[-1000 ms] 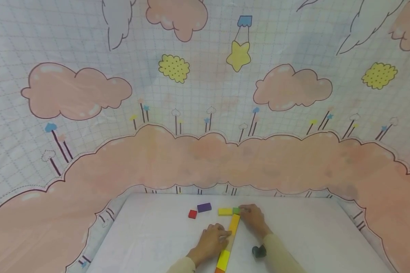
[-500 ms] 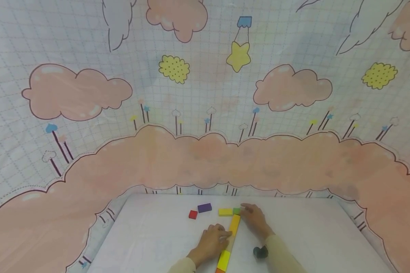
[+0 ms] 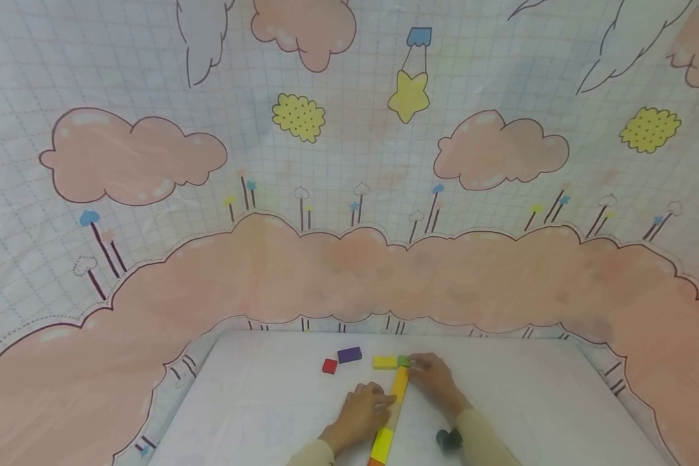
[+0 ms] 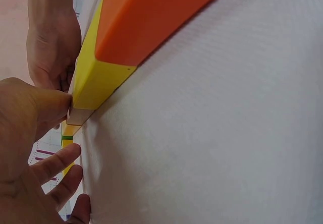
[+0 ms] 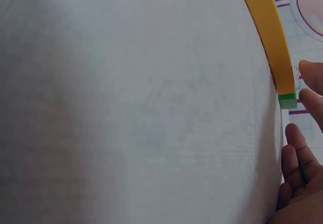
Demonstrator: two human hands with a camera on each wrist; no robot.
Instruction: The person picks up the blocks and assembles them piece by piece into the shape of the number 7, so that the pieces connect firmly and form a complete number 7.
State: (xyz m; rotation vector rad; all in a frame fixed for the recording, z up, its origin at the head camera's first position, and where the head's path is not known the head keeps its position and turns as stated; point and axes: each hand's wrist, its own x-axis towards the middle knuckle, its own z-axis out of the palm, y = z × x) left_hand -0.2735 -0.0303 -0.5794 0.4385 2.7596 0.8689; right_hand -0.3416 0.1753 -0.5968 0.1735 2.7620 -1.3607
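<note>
A straight row of blocks runs up the white table in the head view: an orange block [image 3: 376, 462] nearest, then a yellow block [image 3: 382, 445], a plain wooden block [image 3: 393, 417] and an amber block [image 3: 400, 383]. My left hand [image 3: 361, 409] touches the row around the wooden block, index finger stretched across the top. In the left wrist view its thumb [image 4: 55, 103] meets the row's edge while the other fingers spread loosely. Beyond the amber end lies a small green block [image 3: 404, 360]. My right hand [image 3: 437, 375] is right beside it, thumb and forefinger apart.
A second yellow block [image 3: 385, 362] adjoins the green one's left side. Farther left lie a purple block [image 3: 349, 355] and a red block [image 3: 329, 366]. A dark green object [image 3: 448, 440] sits by the right sleeve. A patterned cloth [image 3: 443, 272] rises behind the table [image 3: 256, 401].
My right hand has shifted slightly toward me, from the green block's right side down to the amber block's far end. The left hand and the blocks stay in place.
</note>
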